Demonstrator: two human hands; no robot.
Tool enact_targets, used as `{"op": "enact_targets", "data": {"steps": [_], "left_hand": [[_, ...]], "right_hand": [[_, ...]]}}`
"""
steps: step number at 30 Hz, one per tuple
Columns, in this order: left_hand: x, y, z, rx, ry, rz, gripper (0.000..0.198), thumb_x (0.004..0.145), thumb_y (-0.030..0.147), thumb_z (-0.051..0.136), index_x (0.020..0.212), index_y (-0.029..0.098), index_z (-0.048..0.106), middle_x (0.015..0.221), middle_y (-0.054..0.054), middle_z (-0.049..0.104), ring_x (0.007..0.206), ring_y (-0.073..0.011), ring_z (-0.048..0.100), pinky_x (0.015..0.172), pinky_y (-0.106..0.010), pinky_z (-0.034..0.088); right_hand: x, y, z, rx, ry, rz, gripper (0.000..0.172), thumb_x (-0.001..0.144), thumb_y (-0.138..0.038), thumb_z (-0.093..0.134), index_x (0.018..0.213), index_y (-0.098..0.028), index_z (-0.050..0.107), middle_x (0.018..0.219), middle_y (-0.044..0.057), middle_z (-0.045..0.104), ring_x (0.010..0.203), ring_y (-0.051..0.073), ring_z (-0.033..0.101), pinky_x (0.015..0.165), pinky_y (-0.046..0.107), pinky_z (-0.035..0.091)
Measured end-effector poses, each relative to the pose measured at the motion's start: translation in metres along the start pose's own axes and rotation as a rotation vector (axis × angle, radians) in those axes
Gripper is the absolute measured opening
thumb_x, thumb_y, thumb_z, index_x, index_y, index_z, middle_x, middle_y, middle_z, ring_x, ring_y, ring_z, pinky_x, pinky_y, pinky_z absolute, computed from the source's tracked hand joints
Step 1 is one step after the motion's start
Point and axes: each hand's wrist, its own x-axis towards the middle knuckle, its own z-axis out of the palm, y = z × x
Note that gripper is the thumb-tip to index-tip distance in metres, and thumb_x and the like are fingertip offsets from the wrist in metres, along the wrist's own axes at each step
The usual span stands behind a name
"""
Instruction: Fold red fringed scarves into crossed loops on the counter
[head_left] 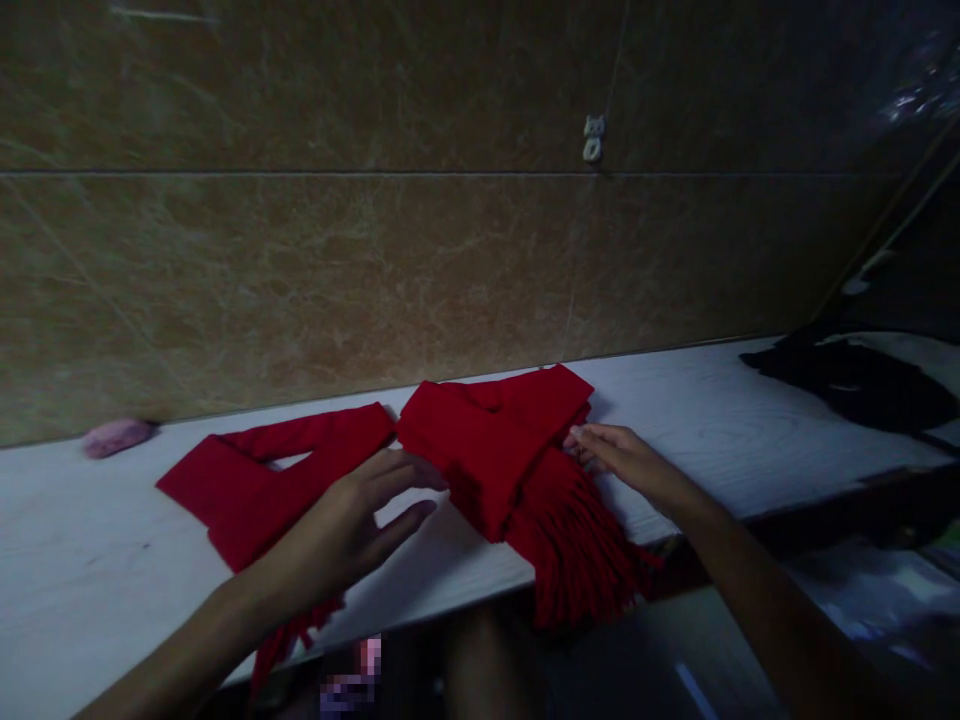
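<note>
A red fringed scarf (487,450) lies partly folded on a white wood-grain tabletop (90,570), its fringe hanging over the front edge. My left hand (352,525) is open, fingers stretched toward the left side of the folded part, thumb touching it. My right hand (626,460) rests with fingers extended against the right side of the fold, near the fringe. The scarf's other end (255,480) lies flat to the left, partly under my left forearm.
A small pink object (116,437) sits at the back left by the brown tiled wall (375,250). Dark cloth (855,385) lies at the right end. A small white charm (593,138) hangs on the wall.
</note>
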Motion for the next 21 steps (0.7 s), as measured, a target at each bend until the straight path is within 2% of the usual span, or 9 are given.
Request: {"op": "enact_targets", "data": {"steps": [2, 4, 7, 13, 18, 21], "left_hand": [[0.017, 0.008, 0.003, -0.017, -0.039, 0.099, 0.023, 0.104, 0.032, 0.057, 0.115, 0.024, 0.076, 0.118, -0.008, 0.078, 0.110, -0.0218, 0.073, 0.100, -0.036, 0.061], [0.030, 0.012, 0.004, -0.016, -0.072, 0.179, 0.020, 0.104, 0.028, 0.059, 0.115, 0.023, 0.075, 0.118, -0.008, 0.077, 0.111, -0.0221, 0.071, 0.101, -0.037, 0.059], [0.038, 0.013, 0.003, -0.019, -0.093, 0.219, 0.020, 0.103, 0.025, 0.062, 0.119, 0.021, 0.073, 0.122, -0.009, 0.075, 0.116, -0.0222, 0.069, 0.103, -0.036, 0.055], [0.027, 0.004, -0.003, -0.039, -0.113, 0.214, 0.020, 0.103, 0.024, 0.064, 0.121, 0.020, 0.072, 0.124, -0.010, 0.074, 0.118, -0.0227, 0.068, 0.105, -0.036, 0.052], [0.012, -0.008, -0.010, -0.045, -0.094, 0.179, 0.020, 0.104, 0.025, 0.062, 0.120, 0.020, 0.071, 0.125, -0.010, 0.074, 0.118, -0.0225, 0.068, 0.104, -0.037, 0.053], [0.007, -0.014, -0.014, -0.040, -0.081, 0.157, 0.020, 0.104, 0.025, 0.062, 0.121, 0.021, 0.071, 0.125, -0.009, 0.074, 0.119, -0.0222, 0.068, 0.104, -0.037, 0.053]], "right_hand": [[-0.010, -0.015, 0.012, 0.012, -0.043, 0.035, 0.053, 0.072, -0.071, 0.078, 0.088, -0.020, 0.076, 0.092, 0.005, 0.077, 0.087, 0.021, 0.069, 0.078, 0.031, 0.052], [-0.012, -0.026, 0.019, 0.023, -0.067, 0.067, 0.051, 0.069, -0.068, 0.082, 0.085, -0.020, 0.076, 0.088, 0.004, 0.076, 0.086, 0.021, 0.066, 0.082, 0.032, 0.051], [-0.011, -0.031, 0.025, 0.042, -0.078, 0.139, 0.050, 0.063, -0.065, 0.088, 0.079, -0.020, 0.073, 0.082, 0.002, 0.074, 0.081, 0.020, 0.064, 0.079, 0.031, 0.050], [-0.011, -0.030, 0.030, 0.008, -0.055, 0.223, 0.047, 0.058, -0.064, 0.089, 0.073, -0.024, 0.072, 0.081, 0.003, 0.075, 0.083, 0.023, 0.066, 0.081, 0.034, 0.053], [-0.013, -0.035, 0.033, -0.028, 0.026, 0.246, 0.052, 0.047, -0.070, 0.091, 0.071, -0.027, 0.073, 0.089, 0.006, 0.079, 0.094, 0.030, 0.070, 0.097, 0.041, 0.055], [-0.013, -0.037, 0.034, -0.049, 0.031, 0.287, 0.058, 0.042, -0.076, 0.090, 0.072, -0.028, 0.075, 0.091, 0.007, 0.080, 0.098, 0.033, 0.071, 0.103, 0.045, 0.055]]}}
